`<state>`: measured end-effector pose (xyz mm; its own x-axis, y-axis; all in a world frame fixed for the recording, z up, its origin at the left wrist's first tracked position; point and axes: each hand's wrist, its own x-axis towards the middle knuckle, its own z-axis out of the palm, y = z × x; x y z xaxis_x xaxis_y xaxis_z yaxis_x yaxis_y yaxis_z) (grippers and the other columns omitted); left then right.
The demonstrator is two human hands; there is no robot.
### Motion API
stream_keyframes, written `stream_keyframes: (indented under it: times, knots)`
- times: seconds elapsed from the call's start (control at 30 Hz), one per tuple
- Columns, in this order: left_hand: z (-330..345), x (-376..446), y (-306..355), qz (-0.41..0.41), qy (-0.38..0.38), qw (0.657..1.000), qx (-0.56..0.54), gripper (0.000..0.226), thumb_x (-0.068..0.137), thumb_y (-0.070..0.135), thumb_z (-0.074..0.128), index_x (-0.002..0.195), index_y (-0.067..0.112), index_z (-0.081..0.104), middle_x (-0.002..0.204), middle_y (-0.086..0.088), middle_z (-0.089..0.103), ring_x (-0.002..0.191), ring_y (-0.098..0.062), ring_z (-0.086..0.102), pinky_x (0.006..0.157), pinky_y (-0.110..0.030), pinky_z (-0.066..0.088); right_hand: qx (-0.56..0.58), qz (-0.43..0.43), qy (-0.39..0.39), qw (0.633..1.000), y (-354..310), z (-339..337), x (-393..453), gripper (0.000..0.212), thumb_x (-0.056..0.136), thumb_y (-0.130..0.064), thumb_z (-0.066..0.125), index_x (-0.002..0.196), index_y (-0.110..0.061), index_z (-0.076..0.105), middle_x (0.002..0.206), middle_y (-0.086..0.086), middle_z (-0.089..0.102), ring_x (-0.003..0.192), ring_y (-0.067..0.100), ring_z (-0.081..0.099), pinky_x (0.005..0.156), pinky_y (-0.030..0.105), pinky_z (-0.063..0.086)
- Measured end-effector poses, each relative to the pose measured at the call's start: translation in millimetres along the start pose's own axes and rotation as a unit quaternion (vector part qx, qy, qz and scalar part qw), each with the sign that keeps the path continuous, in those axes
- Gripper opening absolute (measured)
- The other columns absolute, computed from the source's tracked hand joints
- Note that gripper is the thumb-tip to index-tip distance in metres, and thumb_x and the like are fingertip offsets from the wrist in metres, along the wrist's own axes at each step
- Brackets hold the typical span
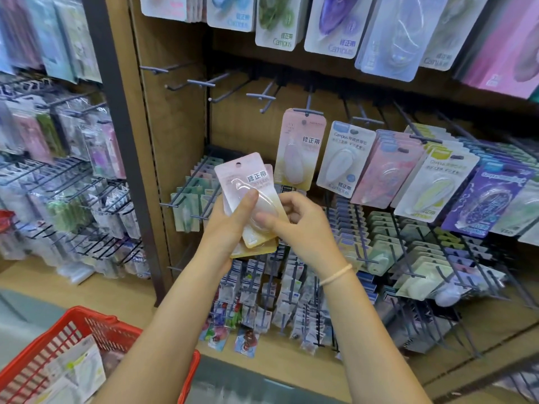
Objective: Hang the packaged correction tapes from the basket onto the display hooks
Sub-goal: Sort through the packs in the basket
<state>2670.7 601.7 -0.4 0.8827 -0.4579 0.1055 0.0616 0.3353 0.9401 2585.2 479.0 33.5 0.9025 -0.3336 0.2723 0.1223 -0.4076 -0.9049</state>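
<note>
You're fanning pink correction tape packs (249,199) to free the top one.
Your left hand (230,225) grips the stack; right-hand fingers (269,220) pinch the front pack, its matching hook (307,111) at one o'clock, basket (87,325) at seven.

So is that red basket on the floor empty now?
Not empty. The red basket holds at least one more packaged tape with yellow-green print, lying flat inside it.
</note>
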Motion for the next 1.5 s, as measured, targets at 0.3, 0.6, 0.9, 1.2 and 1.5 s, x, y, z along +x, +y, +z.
stream_keyframes:
  times: [0.3, 0.6, 0.9, 1.2, 1.5]
  knots:
    - [-10, -2, -7, -0.034, 0.050, 0.998, 0.001, 0.066, 0.082, 0.050, 0.080, 0.140, 0.029, 0.055, 0.126, 0.003, 0.072, 0.115, -0.018, 0.069, 0.105, -0.050, 0.053, 0.129, -0.034, 0.152, 0.979, -7, -7, 16, 0.018, 0.099, -0.020, 0.064, 0.110, -0.015, 0.051, 0.105, 0.015, 0.069, 0.076, 0.020, 0.069, 0.053, 0.030, 0.057]
    - [-9, -1, 1, -0.040, 0.056, 0.997, 0.022, 0.061, 0.086, 0.050, 0.077, 0.140, 0.033, 0.054, 0.127, 0.005, 0.070, 0.116, -0.017, 0.068, 0.103, -0.048, 0.055, 0.108, -0.017, 0.230, 0.967, -4, -11, 30, 0.013, 0.099, -0.019, 0.063, 0.103, -0.019, 0.050, 0.097, 0.009, 0.067, 0.069, 0.014, 0.065, 0.051, 0.028, 0.056]
    - [-1, 4, 4, -0.046, 0.063, 0.996, 0.034, 0.064, 0.087, 0.060, 0.071, 0.143, 0.033, 0.052, 0.127, 0.006, 0.070, 0.116, -0.017, 0.068, 0.094, -0.041, 0.059, 0.092, 0.078, 0.200, 0.972, 2, -13, 46, 0.036, 0.098, -0.034, 0.064, 0.114, -0.012, 0.040, 0.087, 0.012, 0.066, 0.049, 0.022, 0.064, 0.045, 0.034, 0.054]
    - [11, 3, -2, -0.041, 0.101, 0.994, 0.015, 0.043, 0.104, 0.052, 0.048, 0.142, 0.032, 0.050, 0.125, 0.009, 0.067, 0.113, -0.010, 0.065, 0.094, -0.034, 0.055, 0.013, 0.060, 0.111, 0.992, 12, -5, 9, 0.018, 0.096, -0.033, 0.066, 0.100, -0.016, 0.063, 0.073, 0.000, 0.062, 0.061, 0.009, 0.057, 0.060, 0.026, 0.046]
    - [22, 5, -2, -0.011, 0.075, 0.995, 0.070, 0.035, 0.105, 0.054, 0.042, 0.131, 0.030, 0.046, 0.116, 0.012, 0.064, 0.104, -0.003, 0.065, 0.080, -0.023, 0.052, -0.024, 0.056, 0.025, 0.998, 7, -2, 4, 0.032, 0.083, -0.029, 0.082, 0.107, -0.016, 0.064, 0.102, 0.007, 0.070, 0.082, 0.010, 0.061, 0.079, 0.032, 0.056]
